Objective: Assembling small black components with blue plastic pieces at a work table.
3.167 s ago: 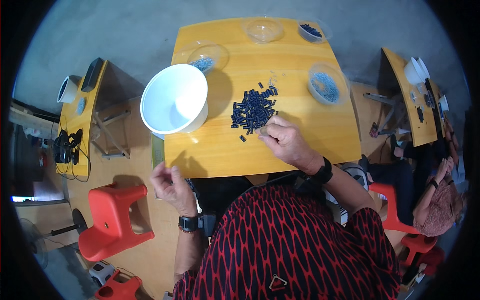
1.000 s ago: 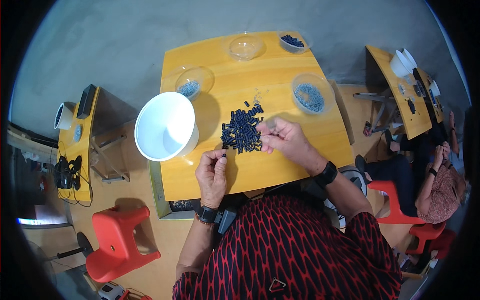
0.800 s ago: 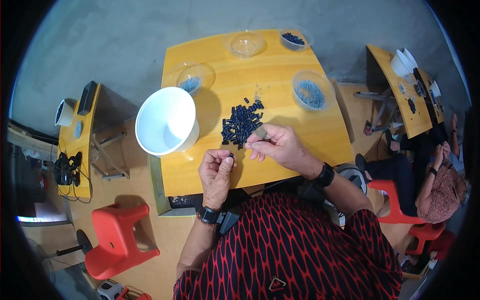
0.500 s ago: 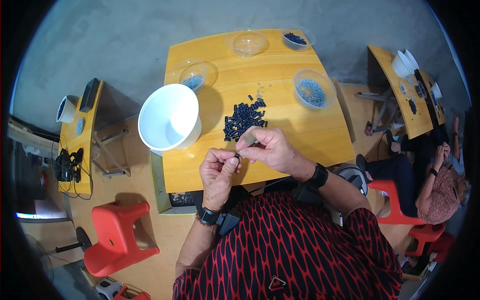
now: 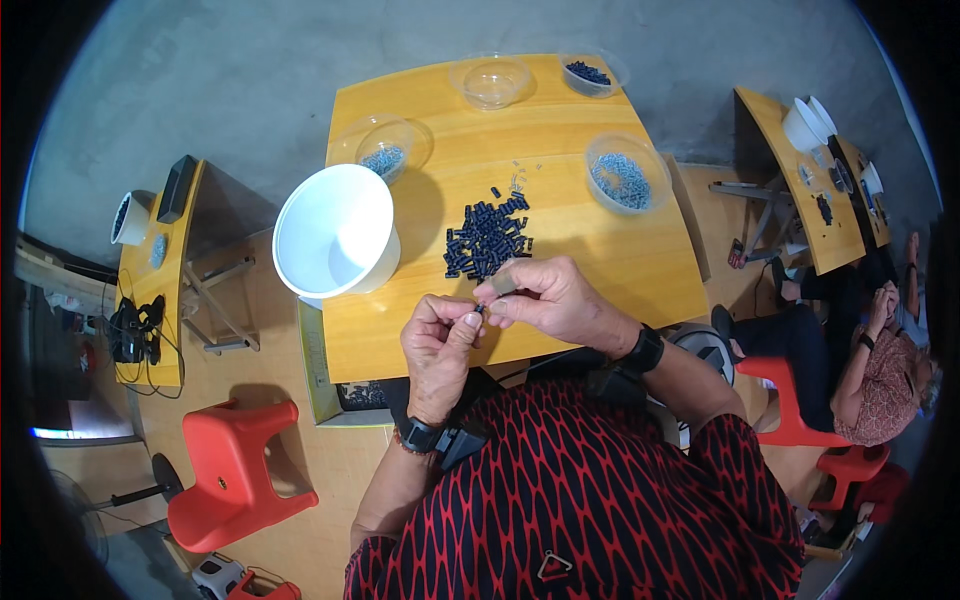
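Note:
Near the table's front edge my two hands meet, fingertips almost touching. My left hand (image 5: 437, 345) is closed, pinching a small black cylindrical piece (image 5: 479, 310) between thumb and forefinger. My right hand (image 5: 555, 298) is closed in a pinch right beside that piece; whatever it grips is too small to name. A grey-brown patch (image 5: 504, 284) shows at its fingers, and I cannot tell if it is a wrap or a held thing. Just beyond lies a heap of small black cylindrical pieces (image 5: 487, 240), with a few tiny clear or metal bits (image 5: 518, 180) behind it.
A white bucket (image 5: 335, 232) stands at the table's left. Clear bowls hold silvery small parts (image 5: 620, 183), more silvery parts (image 5: 383, 161) and black pieces (image 5: 588, 73); another clear bowl (image 5: 492, 82) is at the back. A red stool (image 5: 235, 470) stands left; a person (image 5: 880, 385) sits at right.
My right hand has shifted slightly, its fingers still against the left fingertips. The view has moved a little; the heap and bowls look the same.

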Tool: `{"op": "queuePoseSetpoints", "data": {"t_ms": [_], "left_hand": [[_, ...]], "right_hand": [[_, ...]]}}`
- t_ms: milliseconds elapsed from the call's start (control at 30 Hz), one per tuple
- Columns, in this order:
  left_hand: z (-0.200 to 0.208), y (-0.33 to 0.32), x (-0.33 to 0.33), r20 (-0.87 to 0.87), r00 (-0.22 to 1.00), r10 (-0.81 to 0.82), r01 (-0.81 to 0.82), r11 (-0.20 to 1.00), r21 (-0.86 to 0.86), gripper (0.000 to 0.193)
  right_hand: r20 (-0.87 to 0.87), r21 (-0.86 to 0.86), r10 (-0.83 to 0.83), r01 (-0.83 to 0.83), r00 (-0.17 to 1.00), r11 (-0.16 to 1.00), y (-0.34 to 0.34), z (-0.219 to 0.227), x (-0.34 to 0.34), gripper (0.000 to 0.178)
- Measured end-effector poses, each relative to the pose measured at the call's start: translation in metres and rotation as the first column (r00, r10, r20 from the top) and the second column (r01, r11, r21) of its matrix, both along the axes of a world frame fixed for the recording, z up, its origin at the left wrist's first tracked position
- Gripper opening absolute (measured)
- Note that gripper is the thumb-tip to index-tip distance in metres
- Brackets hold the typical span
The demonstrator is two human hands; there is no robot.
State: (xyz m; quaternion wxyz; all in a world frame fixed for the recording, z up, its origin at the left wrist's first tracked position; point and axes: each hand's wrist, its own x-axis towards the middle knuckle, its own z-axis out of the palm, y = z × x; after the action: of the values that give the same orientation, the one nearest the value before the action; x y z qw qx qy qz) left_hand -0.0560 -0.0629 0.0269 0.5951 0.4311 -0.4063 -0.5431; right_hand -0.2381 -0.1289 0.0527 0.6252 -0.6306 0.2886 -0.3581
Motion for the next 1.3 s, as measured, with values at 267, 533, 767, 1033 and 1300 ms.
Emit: {"op": "queuePoseSetpoints", "data": {"t_ms": [267, 533, 767, 1033, 1300], "left_hand": [[-0.002, -0.002, -0.004, -0.043, 0.998, -0.034, 0.035, 0.999, 0.008, 0.008], [-0.010, 0.001, -0.008, 0.052, 0.996, -0.071, 0.069, 0.997, 0.033, 0.008], [-0.030, 0.003, 0.010, 0.043, 0.998, 0.034, -0.038, 0.993, 0.111, 0.015], [-0.033, 0.003, 0.011, -0.019, 0.999, 0.049, -0.046, 0.990, 0.136, 0.014], [-0.027, 0.001, 0.010, 0.047, 0.998, 0.045, -0.052, 0.983, 0.174, 0.014]], "right_hand": [[-0.015, -0.075, -0.029, 0.028, 0.999, 0.997, 0.005, -0.003, -0.002, 0.003], [-0.028, -0.327, -0.034, 0.023, 0.999, 0.945, 0.006, -0.010, -0.007, 0.003], [-0.320, -0.204, -0.340, 0.287, 0.884, 0.936, -0.022, -0.028, -0.050, 0.011], [-0.429, -0.648, -0.331, -0.031, 0.840, 0.761, -0.017, -0.040, -0.041, 0.006], [-0.527, -0.710, -0.320, -0.201, 0.787, 0.674, -0.021, -0.043, -0.040, 0.005]]}}
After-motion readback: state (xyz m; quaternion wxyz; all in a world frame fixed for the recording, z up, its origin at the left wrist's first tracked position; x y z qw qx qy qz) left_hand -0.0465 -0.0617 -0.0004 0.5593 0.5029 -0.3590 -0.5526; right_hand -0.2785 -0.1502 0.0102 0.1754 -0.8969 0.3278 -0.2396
